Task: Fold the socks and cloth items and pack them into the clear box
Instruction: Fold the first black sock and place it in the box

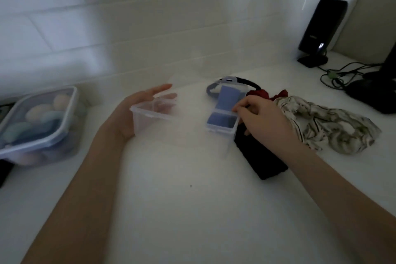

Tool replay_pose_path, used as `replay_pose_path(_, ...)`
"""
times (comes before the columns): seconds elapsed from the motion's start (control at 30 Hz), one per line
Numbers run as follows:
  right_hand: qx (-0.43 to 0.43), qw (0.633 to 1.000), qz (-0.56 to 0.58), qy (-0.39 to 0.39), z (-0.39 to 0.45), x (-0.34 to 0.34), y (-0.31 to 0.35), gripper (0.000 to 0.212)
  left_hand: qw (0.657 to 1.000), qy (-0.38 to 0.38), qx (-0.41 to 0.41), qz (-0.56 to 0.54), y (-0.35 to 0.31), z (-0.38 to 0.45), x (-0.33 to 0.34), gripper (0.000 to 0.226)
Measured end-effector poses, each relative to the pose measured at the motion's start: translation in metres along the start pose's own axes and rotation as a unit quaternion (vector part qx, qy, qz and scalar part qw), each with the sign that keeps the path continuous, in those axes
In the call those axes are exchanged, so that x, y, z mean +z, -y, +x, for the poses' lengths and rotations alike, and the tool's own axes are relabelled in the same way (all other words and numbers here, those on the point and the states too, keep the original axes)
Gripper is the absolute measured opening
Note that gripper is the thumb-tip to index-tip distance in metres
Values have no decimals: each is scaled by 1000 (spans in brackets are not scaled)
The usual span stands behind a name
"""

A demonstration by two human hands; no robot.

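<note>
Resting against the clear box (pixel 184 126) on the tabletop (pixel 192 210), the left hand (pixel 137 111) lies open, fingers straight. The right hand (pixel 263 122) pinches the box's far rim, fingers curled.

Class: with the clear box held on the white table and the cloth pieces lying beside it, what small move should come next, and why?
Probably the right hand should let go of the clear box and pick up the black cloth beside it. The left hand already steadies the box's far side, and no cloth seems packed yet.
</note>
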State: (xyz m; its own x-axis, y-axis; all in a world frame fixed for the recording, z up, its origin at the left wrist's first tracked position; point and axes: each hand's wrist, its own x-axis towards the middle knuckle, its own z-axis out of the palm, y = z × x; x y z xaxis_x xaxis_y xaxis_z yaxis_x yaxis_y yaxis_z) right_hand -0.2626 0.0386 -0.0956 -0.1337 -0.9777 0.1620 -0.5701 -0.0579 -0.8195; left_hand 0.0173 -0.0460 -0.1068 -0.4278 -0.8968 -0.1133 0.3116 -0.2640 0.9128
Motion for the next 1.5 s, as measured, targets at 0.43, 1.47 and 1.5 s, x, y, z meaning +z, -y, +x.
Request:
replay_pose_path(0.43,-93,990,-38,-97,-91,-12,2,17,986,-94,112,78,32,-91,52,57)
replay_pose_path(1.47,-131,972,197,-9,-61,-20,77,6,934,-40,161,315,55,-86,97,58)
replay_pose_path(1.5,-115,975,192,1,-61,-13,73,7,927,-31,159,339,57,-84,99,56)
